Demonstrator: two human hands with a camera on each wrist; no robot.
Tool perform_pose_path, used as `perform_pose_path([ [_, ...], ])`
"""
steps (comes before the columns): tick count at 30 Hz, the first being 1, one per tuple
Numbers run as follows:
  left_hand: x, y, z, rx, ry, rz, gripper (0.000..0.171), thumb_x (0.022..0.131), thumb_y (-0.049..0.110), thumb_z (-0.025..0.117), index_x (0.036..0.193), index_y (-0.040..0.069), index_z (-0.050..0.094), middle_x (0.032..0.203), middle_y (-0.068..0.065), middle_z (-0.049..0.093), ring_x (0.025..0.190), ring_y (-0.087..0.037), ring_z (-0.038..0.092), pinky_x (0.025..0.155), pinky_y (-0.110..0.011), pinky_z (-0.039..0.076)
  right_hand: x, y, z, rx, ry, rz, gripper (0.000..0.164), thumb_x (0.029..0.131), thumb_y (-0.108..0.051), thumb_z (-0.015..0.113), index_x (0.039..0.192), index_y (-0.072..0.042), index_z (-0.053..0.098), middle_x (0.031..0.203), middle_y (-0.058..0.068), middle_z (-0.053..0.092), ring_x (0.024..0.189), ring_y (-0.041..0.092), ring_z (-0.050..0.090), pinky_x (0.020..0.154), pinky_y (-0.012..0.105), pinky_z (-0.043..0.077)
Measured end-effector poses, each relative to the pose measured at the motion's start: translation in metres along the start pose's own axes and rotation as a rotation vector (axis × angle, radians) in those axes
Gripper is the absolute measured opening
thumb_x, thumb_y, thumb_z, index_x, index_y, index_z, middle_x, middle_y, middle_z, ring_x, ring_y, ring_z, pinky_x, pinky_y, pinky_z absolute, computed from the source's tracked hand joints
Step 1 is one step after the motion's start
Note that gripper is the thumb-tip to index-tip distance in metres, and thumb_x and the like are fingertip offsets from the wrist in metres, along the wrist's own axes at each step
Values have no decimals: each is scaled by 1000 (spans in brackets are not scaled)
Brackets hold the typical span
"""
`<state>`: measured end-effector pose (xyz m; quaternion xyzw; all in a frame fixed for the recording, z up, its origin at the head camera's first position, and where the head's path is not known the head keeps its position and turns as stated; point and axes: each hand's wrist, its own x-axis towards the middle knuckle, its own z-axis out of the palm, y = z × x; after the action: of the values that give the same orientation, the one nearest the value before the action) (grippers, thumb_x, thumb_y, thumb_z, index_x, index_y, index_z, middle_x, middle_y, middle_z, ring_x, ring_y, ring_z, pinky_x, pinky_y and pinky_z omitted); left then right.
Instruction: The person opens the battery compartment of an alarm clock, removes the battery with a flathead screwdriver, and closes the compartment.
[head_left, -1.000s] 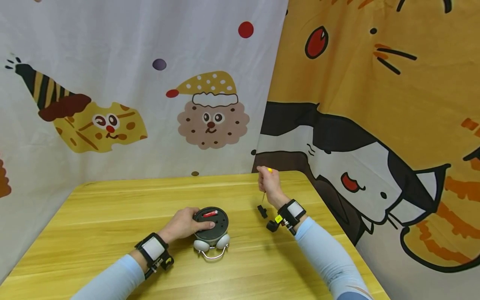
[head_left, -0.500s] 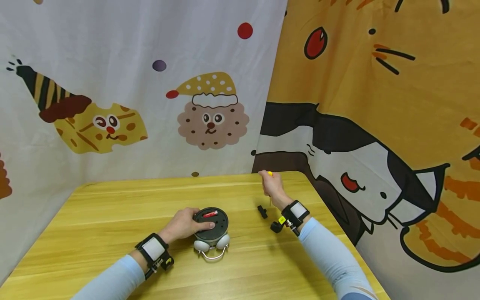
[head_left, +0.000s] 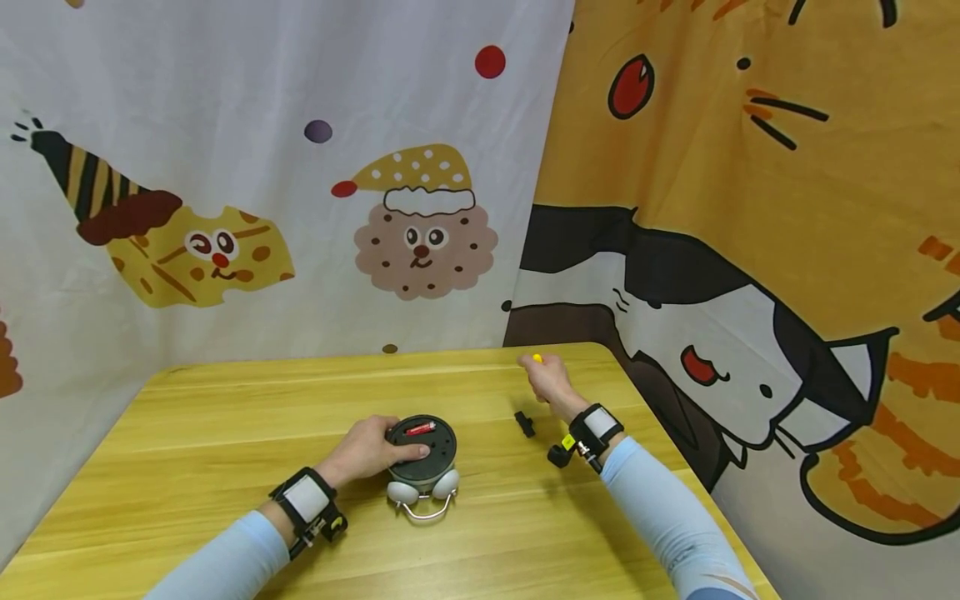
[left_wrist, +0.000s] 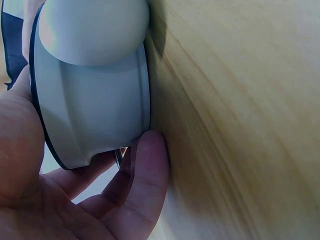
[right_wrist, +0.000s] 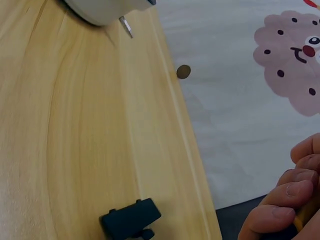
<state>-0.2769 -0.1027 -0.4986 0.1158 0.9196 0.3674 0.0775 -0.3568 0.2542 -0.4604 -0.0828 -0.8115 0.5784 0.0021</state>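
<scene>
From the head view, the left hand [head_left: 369, 450] lies curled over the rim of the alarm clock [head_left: 423, 454], which rests face down on the wooden surface [head_left: 225, 433] with its back up, a red battery [head_left: 421, 428] showing in the open bay and the two white bells toward the person. The right hand [head_left: 550, 381] is up off the surface near the far right corner, fingers closed round a small screwdriver whose yellow handle tip [head_left: 537, 358] peeks out on top; a small black cover piece [head_left: 524, 423] lies just beside that wrist. The left wrist view shows the clock's pale body [left_wrist: 95, 100] held between palm and a finger [left_wrist: 145, 175] that touches the surface, so the grip looks firm; I'd keep it pressed flat like that so the clock can't spin. In the right wrist view the fingers [right_wrist: 280, 200] are curled tight, the black cover [right_wrist: 131, 218] lies near the surface's edge, and the tool's tip is out of sight.
</scene>
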Motion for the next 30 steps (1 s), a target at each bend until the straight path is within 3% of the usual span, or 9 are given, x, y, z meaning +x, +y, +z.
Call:
perform_pose_path([
  [8, 1, -2, 2, -9, 6, 15, 68, 86, 57, 95, 126, 3, 79, 102, -4, 79, 87, -17, 63, 72, -30, 49, 1, 13, -4, -87, -20, 6, 46, 108, -37, 64, 69, -21, 47, 57, -10, 40, 48, 10, 34, 50, 27, 32],
  [16, 1, -2, 1, -8, 4, 13, 72, 86, 58, 95, 129, 3, 78, 104, -5, 79, 88, -16, 63, 72, -30, 49, 6, 21, -6, -161, -14, 14, 47, 109, -36, 64, 68, -20, 47, 56, -8, 36, 47, 11, 30, 50, 28, 30],
  [22, 2, -3, 2, -2, 9, 12, 74, 86, 58, 95, 130, 2, 77, 107, -7, 80, 89, -17, 64, 74, -31, 50, 11, 29, -6, -301, 24, -17, 49, 106, -37, 67, 65, -21, 44, 56, -9, 35, 47, 11, 34, 50, 27, 33],
  [30, 2, -3, 2, 1, 10, 11, 74, 86, 58, 95, 130, 2, 78, 108, -7, 80, 90, -17, 64, 74, -31, 50, 11, 34, -8, -470, 5, -93, 48, 105, -36, 67, 66, -18, 47, 58, -6, 40, 51, 12, 39, 51, 27, 34],
])
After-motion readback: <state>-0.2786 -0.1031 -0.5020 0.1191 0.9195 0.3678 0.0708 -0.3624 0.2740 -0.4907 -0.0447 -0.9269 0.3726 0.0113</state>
